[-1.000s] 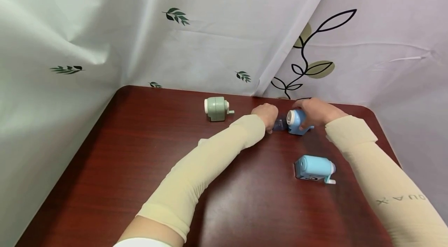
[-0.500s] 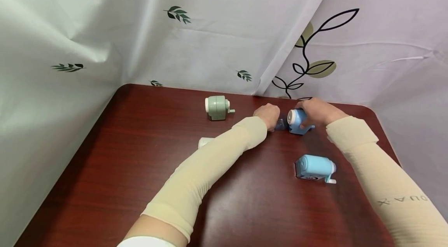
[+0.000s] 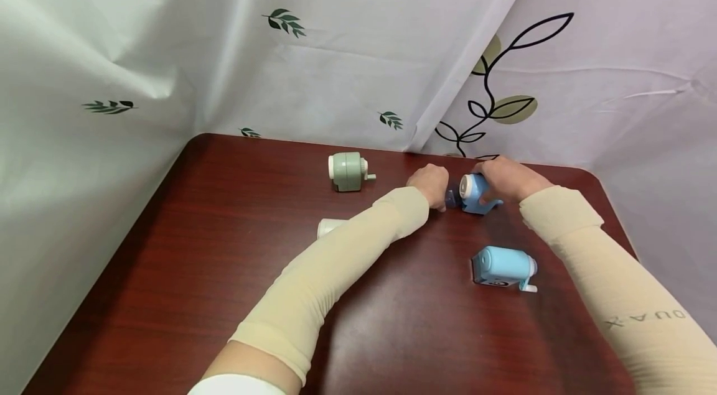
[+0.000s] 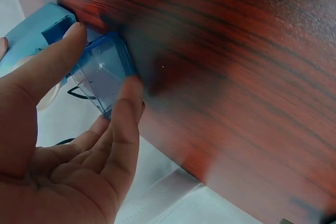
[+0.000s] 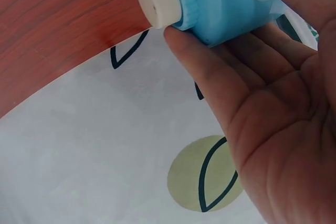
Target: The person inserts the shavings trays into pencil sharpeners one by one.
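At the back right of the table, in the head view, a blue crank pencil sharpener (image 3: 476,196) stands on the wood. My right hand (image 3: 512,177) grips it from the right, the palm and curled fingers around its body (image 5: 231,3) in the right wrist view. Just left of it, my left hand (image 3: 429,185) pinches a clear blue shavings drawer (image 4: 107,69) between thumb and fingertips. In the left wrist view this drawer is right beside the sharpener's open slot (image 4: 59,29). The sharpener's far side is hidden by my right hand.
A green crank sharpener (image 3: 347,171) stands to the left at the back. A light blue one (image 3: 506,266) lies nearer on the right. A white cylindrical end (image 3: 329,227) shows behind my left sleeve. Curtain (image 3: 336,71) hangs along the table's back edge.
My left hand has shifted slightly right, bringing the drawer closer to the blue sharpener. The right hand keeps its grip in nearly the same spot.
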### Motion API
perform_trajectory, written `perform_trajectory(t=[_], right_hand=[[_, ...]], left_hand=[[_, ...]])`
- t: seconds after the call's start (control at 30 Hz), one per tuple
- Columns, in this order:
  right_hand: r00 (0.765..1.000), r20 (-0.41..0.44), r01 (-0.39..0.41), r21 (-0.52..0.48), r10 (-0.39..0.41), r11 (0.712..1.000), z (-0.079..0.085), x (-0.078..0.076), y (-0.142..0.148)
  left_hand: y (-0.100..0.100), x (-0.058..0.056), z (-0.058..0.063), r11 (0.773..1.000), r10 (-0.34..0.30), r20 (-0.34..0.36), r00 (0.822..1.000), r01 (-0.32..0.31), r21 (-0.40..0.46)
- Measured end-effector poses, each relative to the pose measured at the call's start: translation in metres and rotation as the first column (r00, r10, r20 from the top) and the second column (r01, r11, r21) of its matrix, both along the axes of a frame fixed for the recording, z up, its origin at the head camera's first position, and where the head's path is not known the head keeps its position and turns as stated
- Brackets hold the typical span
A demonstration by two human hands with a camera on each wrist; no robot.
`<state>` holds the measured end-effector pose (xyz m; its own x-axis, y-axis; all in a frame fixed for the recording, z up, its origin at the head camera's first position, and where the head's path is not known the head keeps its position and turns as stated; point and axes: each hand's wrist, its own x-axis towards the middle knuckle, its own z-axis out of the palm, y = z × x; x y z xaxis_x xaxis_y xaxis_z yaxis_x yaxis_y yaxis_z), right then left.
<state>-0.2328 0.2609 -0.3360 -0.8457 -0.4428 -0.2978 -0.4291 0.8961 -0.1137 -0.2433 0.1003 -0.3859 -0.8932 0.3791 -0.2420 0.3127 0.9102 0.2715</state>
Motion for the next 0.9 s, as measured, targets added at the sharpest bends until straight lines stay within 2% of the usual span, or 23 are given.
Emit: perform_trajectory(t=[0.13, 0.4, 0.9], right_hand=[[1.0, 0.007, 0.0, -0.001, 0.0, 1.0, 0.0001, -0.0011, 0.0012], [1.0, 0.009, -0.001, 0.018, 0.001, 1.0, 0.0002, -0.0027, 0.0025], [1.0, 0.011, 0.01, 0.007, -0.01, 1.0, 0.0008, 0.0003, 0.002]], left_hand=[[-0.001, -0.0022, -0.0013, 1.0, 0.01, -0.018, 1.0, -0.009, 0.025], [0.0002, -0.0052, -0.0036, 0.998, -0.034, -0.01, 0.999, 0.035, 0.052], [0.0064, -0.0034, -0.0043, 0.997, -0.055, -0.001, 0.998, 0.055, 0.062]])
